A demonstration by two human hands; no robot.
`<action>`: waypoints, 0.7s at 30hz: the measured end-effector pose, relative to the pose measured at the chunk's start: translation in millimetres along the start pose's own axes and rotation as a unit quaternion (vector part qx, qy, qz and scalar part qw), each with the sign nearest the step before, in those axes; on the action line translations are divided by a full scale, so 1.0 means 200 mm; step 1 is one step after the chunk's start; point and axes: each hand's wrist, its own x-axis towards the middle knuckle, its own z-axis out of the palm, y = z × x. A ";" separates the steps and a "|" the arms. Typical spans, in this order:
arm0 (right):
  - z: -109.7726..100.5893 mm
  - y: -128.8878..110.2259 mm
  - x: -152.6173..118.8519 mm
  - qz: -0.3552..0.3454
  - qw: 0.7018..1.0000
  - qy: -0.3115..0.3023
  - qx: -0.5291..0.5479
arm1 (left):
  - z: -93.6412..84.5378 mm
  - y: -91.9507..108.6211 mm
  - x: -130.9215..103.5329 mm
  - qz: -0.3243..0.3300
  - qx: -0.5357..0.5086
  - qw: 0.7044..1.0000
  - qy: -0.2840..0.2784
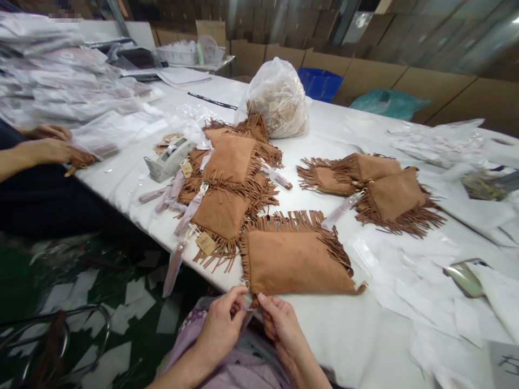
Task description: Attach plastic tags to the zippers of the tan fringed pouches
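Front bag (298, 262) on table (348, 337), left bag pile (229, 159) and right bag pile (395, 194) behind.

Cannot identify the small brown piece (254, 303) at the fingertips of the left hand (226, 320) and right hand (280, 324), partly covered by fingers; cannot read the tiny print on the tan tag (206, 243); note co-worker's arm (16, 160) and wrapped stack (60, 81) cut by the left edge, marked card (503, 356) by the lower right corner; find upper cardboard boxes (425, 40) blurred.
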 end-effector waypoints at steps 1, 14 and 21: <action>0.00 0.00 0.00 -0.004 1.000 -0.002 -0.005 | 0.00 -0.01 0.00 0.000 0.003 1.000 0.002; -0.06 0.02 -0.03 -0.120 0.973 0.043 -0.192 | -0.04 0.01 -0.01 -0.009 0.087 0.996 -0.027; -0.06 0.01 -0.04 -0.123 0.970 0.046 -0.202 | -0.03 0.04 0.00 -0.052 0.033 0.992 -0.113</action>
